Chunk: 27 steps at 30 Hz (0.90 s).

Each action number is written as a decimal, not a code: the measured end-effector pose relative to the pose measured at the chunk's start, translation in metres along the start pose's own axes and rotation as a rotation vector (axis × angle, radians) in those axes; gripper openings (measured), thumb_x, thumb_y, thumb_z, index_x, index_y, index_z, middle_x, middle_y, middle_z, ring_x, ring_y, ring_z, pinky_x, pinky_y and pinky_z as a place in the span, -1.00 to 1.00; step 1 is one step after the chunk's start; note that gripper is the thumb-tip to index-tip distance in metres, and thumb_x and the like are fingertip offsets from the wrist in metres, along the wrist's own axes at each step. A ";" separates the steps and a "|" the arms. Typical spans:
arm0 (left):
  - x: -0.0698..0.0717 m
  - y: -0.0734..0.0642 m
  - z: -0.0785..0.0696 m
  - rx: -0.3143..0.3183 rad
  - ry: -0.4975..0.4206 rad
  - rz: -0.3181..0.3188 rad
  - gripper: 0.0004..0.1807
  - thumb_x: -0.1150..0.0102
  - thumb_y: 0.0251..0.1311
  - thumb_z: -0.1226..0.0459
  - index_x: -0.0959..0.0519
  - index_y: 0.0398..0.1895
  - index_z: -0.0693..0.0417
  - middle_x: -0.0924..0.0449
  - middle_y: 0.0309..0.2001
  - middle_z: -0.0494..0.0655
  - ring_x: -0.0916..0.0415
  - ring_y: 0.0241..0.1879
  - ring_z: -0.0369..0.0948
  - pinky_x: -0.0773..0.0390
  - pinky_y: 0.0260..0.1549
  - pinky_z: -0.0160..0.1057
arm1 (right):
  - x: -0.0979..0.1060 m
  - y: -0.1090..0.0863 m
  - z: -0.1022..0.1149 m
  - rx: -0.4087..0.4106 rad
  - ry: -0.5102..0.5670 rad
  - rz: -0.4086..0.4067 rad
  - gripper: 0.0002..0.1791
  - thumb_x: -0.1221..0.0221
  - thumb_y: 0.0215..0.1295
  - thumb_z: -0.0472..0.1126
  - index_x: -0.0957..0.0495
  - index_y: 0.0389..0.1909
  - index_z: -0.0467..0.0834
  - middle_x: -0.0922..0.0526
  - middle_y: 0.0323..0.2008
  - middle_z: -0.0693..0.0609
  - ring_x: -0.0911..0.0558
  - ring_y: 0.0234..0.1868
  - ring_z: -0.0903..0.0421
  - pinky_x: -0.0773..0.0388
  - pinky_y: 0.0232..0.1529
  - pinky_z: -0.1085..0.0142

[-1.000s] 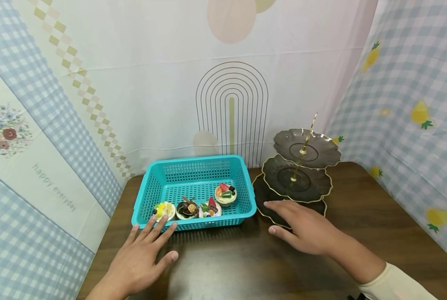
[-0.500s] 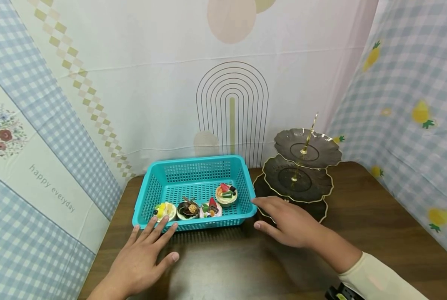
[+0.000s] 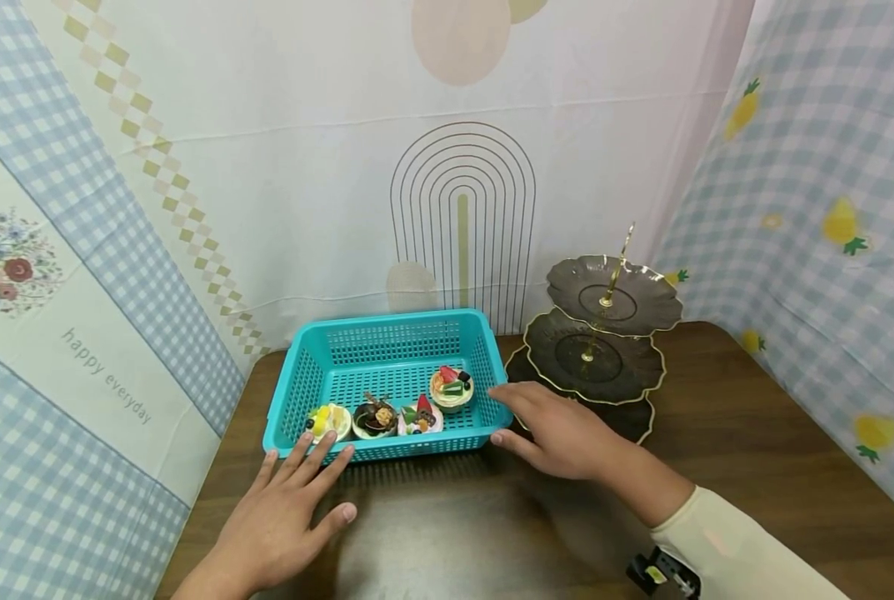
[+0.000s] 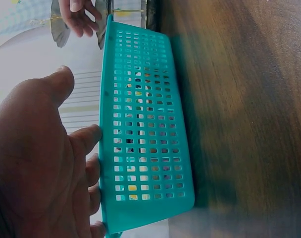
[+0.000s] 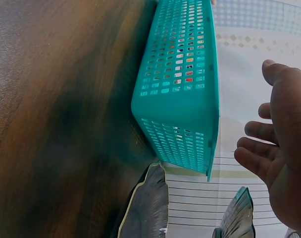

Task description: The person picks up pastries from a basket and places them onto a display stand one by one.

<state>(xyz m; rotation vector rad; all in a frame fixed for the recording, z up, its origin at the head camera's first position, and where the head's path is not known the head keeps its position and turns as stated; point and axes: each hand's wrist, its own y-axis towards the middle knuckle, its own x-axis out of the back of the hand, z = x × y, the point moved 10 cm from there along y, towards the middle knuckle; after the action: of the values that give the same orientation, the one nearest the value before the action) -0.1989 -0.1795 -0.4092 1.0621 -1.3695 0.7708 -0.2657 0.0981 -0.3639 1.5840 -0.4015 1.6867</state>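
Note:
A turquoise plastic basket stands on the wooden table, with several small decorated cupcakes inside. Among them are a yellow fruit-topped cupcake, a chocolate one and a strawberry-topped one. My left hand lies at the basket's front left, its spread fingertips right at the rim in the left wrist view. My right hand hovers by the front right corner, fingers extended and holding nothing. In the right wrist view a gap shows between that hand and the basket wall.
Right of the basket stands a three-tier dark serving stand with gold scalloped edges and a gold centre rod; my right hand partly covers its lowest plate. Patterned cloths hang behind and at both sides of the wooden table.
My right hand has moved left, from in front of the tiered stand to the basket's right corner. The left hand, basket and cupcakes have stayed in place.

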 end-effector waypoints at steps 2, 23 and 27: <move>0.000 0.000 0.000 0.001 0.000 0.001 -0.28 0.32 0.26 -0.32 -0.09 0.45 -0.34 0.09 0.46 -0.25 0.27 0.44 -0.09 0.11 0.28 0.21 | -0.001 0.003 0.000 0.001 0.001 0.004 -0.31 0.09 0.33 0.30 -0.27 0.35 -0.01 -0.36 0.24 0.10 -0.29 0.26 0.19 -0.36 0.18 0.18; -0.003 0.000 0.001 0.007 0.006 0.009 -0.27 0.35 0.26 -0.33 -0.08 0.45 -0.32 0.13 0.47 -0.25 0.26 0.44 -0.07 0.16 0.29 0.20 | -0.014 0.042 -0.003 -0.006 -0.086 0.046 -0.32 -0.05 0.26 0.29 -0.34 0.30 0.01 -0.40 0.22 0.06 -0.34 0.24 0.12 -0.37 0.17 0.13; -0.004 0.000 0.001 0.005 0.012 0.008 -0.27 0.35 0.26 -0.33 -0.07 0.45 -0.33 0.12 0.47 -0.25 0.30 0.44 -0.10 0.17 0.29 0.20 | -0.018 0.048 -0.004 0.001 -0.096 0.051 -0.31 -0.10 0.23 0.27 -0.36 0.29 -0.01 -0.42 0.21 0.07 -0.34 0.24 0.11 -0.37 0.18 0.13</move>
<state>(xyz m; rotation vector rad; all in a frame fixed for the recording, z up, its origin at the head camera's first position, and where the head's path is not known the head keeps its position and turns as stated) -0.1996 -0.1803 -0.4136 1.0549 -1.3625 0.7859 -0.3037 0.0635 -0.3689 1.6722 -0.4935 1.6530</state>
